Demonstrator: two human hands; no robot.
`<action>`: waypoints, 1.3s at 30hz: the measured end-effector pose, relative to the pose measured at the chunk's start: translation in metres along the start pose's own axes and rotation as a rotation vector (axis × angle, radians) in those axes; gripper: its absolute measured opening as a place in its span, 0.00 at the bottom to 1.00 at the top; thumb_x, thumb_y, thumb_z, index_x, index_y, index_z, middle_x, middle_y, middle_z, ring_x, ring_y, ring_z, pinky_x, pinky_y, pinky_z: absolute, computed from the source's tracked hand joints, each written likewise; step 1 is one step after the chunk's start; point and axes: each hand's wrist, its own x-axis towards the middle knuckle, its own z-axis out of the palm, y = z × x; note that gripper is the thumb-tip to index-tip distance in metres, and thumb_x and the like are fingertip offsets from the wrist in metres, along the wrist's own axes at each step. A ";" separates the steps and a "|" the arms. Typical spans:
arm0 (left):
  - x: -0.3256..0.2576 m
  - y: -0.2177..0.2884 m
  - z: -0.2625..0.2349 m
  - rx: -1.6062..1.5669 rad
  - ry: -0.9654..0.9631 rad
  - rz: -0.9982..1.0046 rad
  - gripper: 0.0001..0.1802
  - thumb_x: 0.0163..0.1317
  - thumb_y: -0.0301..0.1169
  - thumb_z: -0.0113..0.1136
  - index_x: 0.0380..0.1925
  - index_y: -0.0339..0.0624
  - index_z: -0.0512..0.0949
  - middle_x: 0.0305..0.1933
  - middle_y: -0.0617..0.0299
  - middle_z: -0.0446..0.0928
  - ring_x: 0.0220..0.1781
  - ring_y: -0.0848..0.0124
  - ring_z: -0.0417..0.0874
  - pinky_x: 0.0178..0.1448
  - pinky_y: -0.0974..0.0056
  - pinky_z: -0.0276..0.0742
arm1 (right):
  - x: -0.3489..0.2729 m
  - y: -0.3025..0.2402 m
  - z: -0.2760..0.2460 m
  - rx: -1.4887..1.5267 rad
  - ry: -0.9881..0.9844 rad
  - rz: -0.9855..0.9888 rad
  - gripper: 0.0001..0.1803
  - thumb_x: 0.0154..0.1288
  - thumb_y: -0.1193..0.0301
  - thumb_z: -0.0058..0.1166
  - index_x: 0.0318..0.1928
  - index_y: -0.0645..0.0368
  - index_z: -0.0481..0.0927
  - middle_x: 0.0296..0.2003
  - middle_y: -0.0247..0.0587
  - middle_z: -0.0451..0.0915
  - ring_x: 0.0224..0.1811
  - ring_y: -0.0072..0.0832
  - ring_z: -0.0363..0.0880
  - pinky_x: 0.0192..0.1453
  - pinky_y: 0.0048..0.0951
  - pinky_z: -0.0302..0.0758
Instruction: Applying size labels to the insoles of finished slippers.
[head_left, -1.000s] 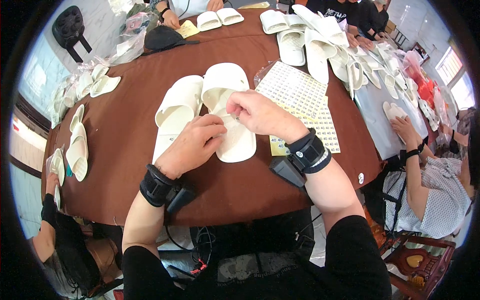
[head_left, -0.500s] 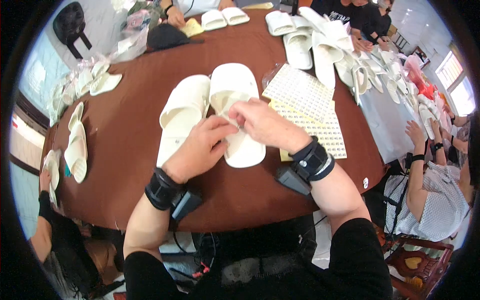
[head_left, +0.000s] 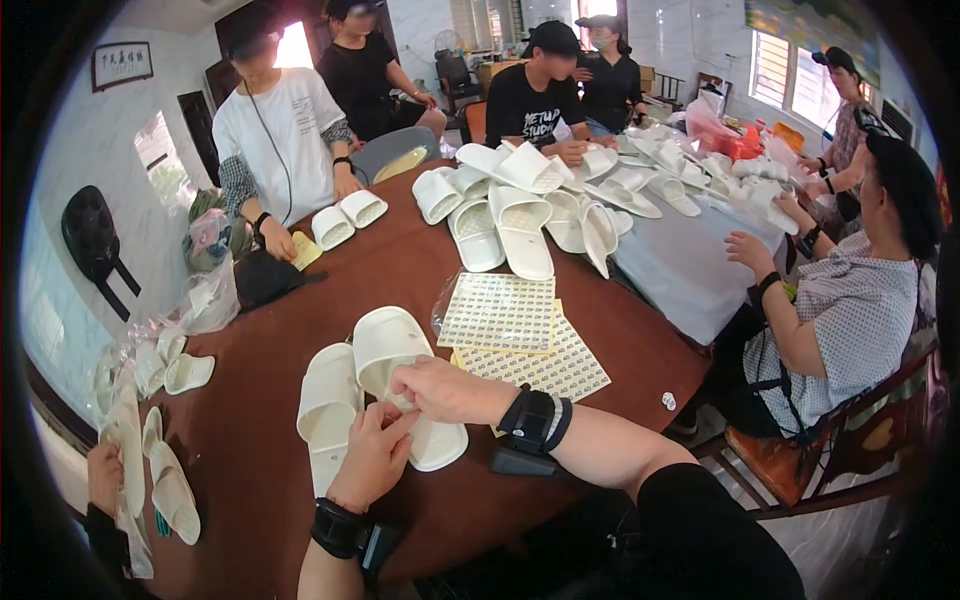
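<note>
A pair of white slide slippers lies in front of me, side by side. The left slipper [head_left: 330,388] has a small dark mark on its insole. Over the insole of the right slipper [head_left: 443,450], my left hand [head_left: 374,450] and my right hand [head_left: 452,392] meet, just below the strap. The thumb and fingers of each hand are pressed together. Whatever lies between the fingertips is too small or too hidden to name. Beyond my right hand are two overlapping sticker sheets, an upper sheet [head_left: 497,312] and a lower yellow-edged sheet [head_left: 572,362].
A brown cloth [head_left: 255,400] covers the table. Piled white slippers [head_left: 520,225] stand behind the sheets, others [head_left: 172,490] at left. A small white round item [head_left: 669,401] lies near the right edge. Several people work around the table; one hand [head_left: 104,475] holds a slipper at far left.
The view has tilted up and swung to the right, so more of the room and people shows. My hands stay together over the right slipper, with only slight finger movement.
</note>
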 end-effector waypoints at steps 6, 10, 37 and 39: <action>0.001 0.000 -0.002 -0.013 -0.002 -0.032 0.18 0.55 0.21 0.58 0.48 0.40 0.80 0.46 0.52 0.72 0.49 0.55 0.73 0.56 0.56 0.69 | 0.000 -0.007 -0.001 0.030 0.009 -0.005 0.07 0.56 0.80 0.52 0.37 0.61 0.74 0.27 0.43 0.76 0.34 0.41 0.74 0.41 0.37 0.73; 0.000 0.003 -0.005 -0.032 -0.016 -0.060 0.18 0.55 0.21 0.59 0.48 0.38 0.80 0.47 0.51 0.72 0.50 0.54 0.73 0.57 0.55 0.69 | -0.002 -0.012 -0.003 -0.139 -0.040 -0.040 0.08 0.55 0.80 0.51 0.37 0.60 0.76 0.27 0.44 0.77 0.36 0.43 0.76 0.42 0.40 0.73; -0.007 0.005 -0.017 -0.218 -0.060 -0.071 0.15 0.58 0.24 0.60 0.46 0.33 0.79 0.53 0.47 0.75 0.54 0.51 0.75 0.59 0.57 0.72 | -0.019 -0.041 -0.010 -0.348 -0.120 -0.204 0.11 0.59 0.74 0.47 0.41 0.64 0.75 0.34 0.44 0.80 0.43 0.37 0.75 0.50 0.35 0.65; -0.007 0.006 -0.019 -0.229 -0.055 -0.078 0.15 0.58 0.24 0.60 0.46 0.33 0.79 0.53 0.48 0.75 0.55 0.51 0.75 0.59 0.57 0.72 | -0.018 -0.044 -0.013 -0.364 -0.146 -0.186 0.11 0.59 0.74 0.46 0.42 0.64 0.75 0.34 0.44 0.80 0.44 0.38 0.75 0.50 0.35 0.66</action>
